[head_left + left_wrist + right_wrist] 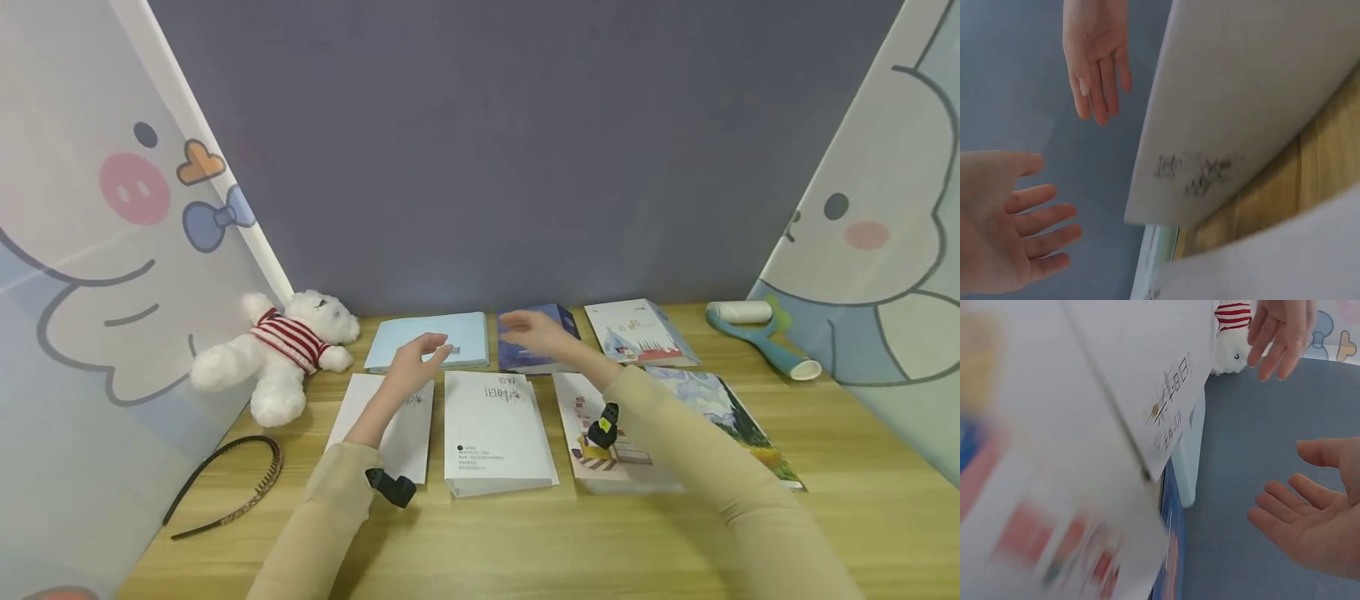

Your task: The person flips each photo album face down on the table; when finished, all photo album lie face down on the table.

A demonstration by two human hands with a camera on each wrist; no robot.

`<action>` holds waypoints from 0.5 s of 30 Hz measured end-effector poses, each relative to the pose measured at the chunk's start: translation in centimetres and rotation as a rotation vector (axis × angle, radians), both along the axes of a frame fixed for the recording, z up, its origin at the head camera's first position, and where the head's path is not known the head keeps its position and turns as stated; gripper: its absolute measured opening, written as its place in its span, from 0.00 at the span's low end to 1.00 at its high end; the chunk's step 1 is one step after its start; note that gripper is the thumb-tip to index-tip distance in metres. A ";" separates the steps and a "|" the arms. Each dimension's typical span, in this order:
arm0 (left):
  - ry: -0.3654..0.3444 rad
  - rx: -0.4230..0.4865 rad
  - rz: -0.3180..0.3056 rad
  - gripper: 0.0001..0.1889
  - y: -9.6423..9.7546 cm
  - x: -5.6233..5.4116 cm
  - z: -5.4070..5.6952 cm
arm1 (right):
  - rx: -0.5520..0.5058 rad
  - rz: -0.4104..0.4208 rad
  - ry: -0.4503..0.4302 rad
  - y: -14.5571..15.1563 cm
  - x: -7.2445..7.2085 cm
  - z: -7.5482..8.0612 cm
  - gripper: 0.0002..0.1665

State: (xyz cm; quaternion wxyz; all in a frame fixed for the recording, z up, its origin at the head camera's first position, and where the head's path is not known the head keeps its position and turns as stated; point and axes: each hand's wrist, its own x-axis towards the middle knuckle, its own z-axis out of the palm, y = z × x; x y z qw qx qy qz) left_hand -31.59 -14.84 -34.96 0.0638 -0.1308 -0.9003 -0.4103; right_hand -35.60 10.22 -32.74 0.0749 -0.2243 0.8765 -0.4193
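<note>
My left hand is held over the left white book and the light blue book, with its fingers loosely bent and nothing in them. My right hand hovers in front of the dark blue book, hiding part of it. Both wrist views show the palms turned toward each other, fingers spread and bare. Between and below the hands lies a white book with black characters on its cover. A book with a staircase picture lies partly under the right forearm.
At the back right is a book with a tent drawing; in front of it, a landscape-painting book. A blue-handled lint roller lies far right. At left are a white teddy bear in a striped shirt and a dark headband.
</note>
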 end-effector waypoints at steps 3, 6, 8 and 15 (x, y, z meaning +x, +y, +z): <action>0.018 0.018 -0.042 0.22 1.3 0.6 0.7 | -0.027 0.011 0.026 1.6 0.7 0.3 0.31; 0.018 0.016 -0.076 0.21 3.0 1.1 1.2 | -0.055 0.012 0.035 3.2 1.8 0.8 0.32; 0.021 0.005 -0.102 0.21 4.3 1.5 1.4 | -0.045 0.004 0.058 4.2 2.5 1.1 0.34; 0.006 -0.055 -0.232 0.23 8.1 3.3 1.6 | 0.080 -0.049 0.149 7.4 5.0 1.1 0.31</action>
